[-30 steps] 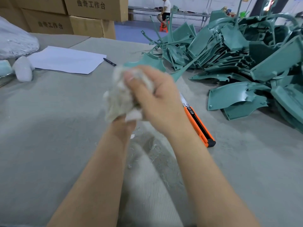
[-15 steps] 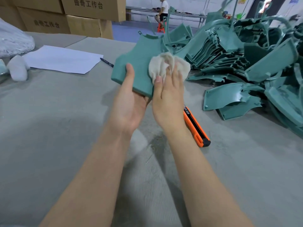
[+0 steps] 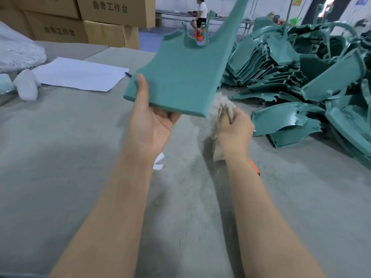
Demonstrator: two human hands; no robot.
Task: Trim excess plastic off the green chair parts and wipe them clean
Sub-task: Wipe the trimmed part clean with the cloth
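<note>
The left hand [image 3: 149, 125] holds a green chair part [image 3: 180, 77] up above the table [image 3: 60, 157], thumb laid along its top face near the left corner and fingers curled under the near edge, so the panel tilts up and away with its notched far end and one long thin arm rising toward the top of the view. The right hand [image 3: 234, 131] is closed in a fist round a pale, fluffy rag [image 3: 217, 105], which sits just beside the part's near right corner; whether the rag touches the plastic cannot be told. An orange knife [image 3: 254, 167] lies on the table, mostly hidden behind the right wrist. A small white scrap [image 3: 158, 164] lies beside the left wrist. To the right a pile of green parts [image 3: 301, 77] is heaped on the table. Farther left lie a sheet of paper [image 3: 80, 75] with a pen [image 3: 128, 74] at its edge, and a white bag [image 3: 18, 51]. Cardboard boxes [image 3: 112, 15] stand behind, and a person [image 3: 199, 15] sits far off
</note>
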